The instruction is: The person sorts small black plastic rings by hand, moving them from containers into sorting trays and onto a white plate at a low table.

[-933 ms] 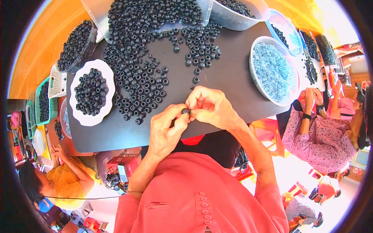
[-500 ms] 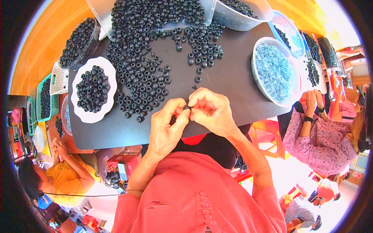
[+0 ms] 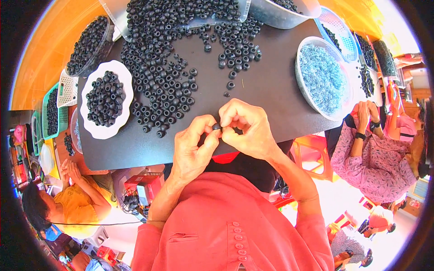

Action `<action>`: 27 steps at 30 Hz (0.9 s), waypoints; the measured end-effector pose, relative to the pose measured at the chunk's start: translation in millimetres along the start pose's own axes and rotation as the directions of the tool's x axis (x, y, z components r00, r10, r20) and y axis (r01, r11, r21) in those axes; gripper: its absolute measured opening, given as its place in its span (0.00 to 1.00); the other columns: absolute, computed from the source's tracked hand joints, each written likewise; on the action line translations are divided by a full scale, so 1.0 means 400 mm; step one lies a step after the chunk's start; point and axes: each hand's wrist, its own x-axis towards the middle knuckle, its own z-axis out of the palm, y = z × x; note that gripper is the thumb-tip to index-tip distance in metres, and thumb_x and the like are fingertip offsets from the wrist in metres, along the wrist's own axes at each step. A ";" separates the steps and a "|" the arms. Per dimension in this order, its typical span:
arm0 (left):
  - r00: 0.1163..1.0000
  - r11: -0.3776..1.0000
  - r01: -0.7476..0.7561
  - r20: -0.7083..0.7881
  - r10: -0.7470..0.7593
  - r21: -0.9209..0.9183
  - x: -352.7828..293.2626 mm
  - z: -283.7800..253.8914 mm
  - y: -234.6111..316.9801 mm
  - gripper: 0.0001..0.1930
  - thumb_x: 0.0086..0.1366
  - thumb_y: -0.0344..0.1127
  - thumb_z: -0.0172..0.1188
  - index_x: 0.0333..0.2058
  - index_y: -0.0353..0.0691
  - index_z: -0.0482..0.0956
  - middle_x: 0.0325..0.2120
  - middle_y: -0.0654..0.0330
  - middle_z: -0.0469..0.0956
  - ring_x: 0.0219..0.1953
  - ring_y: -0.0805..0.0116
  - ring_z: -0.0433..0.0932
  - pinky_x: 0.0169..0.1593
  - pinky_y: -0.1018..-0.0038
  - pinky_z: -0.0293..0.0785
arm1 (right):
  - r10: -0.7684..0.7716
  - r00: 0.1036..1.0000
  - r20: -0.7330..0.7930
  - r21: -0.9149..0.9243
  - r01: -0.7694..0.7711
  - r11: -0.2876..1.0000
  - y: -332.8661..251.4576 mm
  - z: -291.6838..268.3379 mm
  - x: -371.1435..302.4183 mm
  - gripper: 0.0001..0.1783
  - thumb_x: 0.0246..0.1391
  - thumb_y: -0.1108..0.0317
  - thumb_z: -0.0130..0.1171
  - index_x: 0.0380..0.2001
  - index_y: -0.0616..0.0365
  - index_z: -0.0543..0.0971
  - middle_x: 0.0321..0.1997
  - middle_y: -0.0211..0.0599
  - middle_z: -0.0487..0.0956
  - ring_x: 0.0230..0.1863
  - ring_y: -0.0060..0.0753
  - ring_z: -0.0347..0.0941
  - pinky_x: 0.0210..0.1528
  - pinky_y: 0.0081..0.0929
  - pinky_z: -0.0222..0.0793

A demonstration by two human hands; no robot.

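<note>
My left hand (image 3: 195,147) is closed in a pinch, its thumb and forefinger on a small round black plastic piece (image 3: 217,127) above the table's near edge. My right hand (image 3: 246,128) meets it from the right, thumb and forefinger pinched close at the piece's side. Whatever those right fingertips hold is too small to make out. Beyond my hands lies a wide heap of round black plastic pieces with holes (image 3: 169,97), spilling from a clear tub (image 3: 246,11). On the left, a white scalloped plate (image 3: 101,131) carries more of them.
At right stands a clear bowl (image 3: 302,86) of small bluish transparent pieces. Tubs and baskets of black pieces line the table's far edge and left side. Co-workers sit on both sides, one in a yellow top (image 3: 77,203), another in a patterned pink top (image 3: 361,171).
The black piece shows more fully between my fingertips now, and my right fingers have shifted slightly. The view has tilted a little. Both hands stay together at the table's near edge.
</note>
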 end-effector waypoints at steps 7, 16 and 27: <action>0.994 0.973 0.110 -0.002 -0.113 -0.202 -0.009 0.005 0.007 0.07 0.62 0.24 0.55 0.40 0.35 0.71 0.25 0.65 0.79 0.27 0.84 0.72 0.29 0.82 0.68 | 0.126 0.991 -0.041 0.120 -0.121 0.985 -0.034 -0.003 -0.018 0.07 0.47 0.84 0.57 0.30 0.63 0.74 0.32 0.29 0.73 0.34 0.16 0.72 0.39 0.17 0.72; 0.999 0.984 0.048 0.012 -0.047 -0.169 -0.010 0.007 0.012 0.08 0.62 0.24 0.55 0.41 0.36 0.70 0.23 0.64 0.78 0.27 0.84 0.72 0.30 0.82 0.68 | 0.104 0.994 0.047 -0.109 -0.098 0.989 -0.022 -0.014 -0.025 0.12 0.47 0.87 0.53 0.34 0.61 0.74 0.32 0.30 0.76 0.33 0.16 0.73 0.32 0.16 0.70; 0.992 0.873 0.093 -0.026 -0.120 -0.478 0.004 -0.016 0.031 0.10 0.62 0.20 0.52 0.42 0.35 0.69 0.28 0.62 0.78 0.32 0.78 0.76 0.37 0.81 0.72 | -0.042 0.970 -0.240 -0.058 0.029 0.998 0.011 -0.010 -0.061 0.10 0.44 0.87 0.54 0.28 0.60 0.72 0.30 0.25 0.76 0.26 0.08 0.67 0.25 0.10 0.61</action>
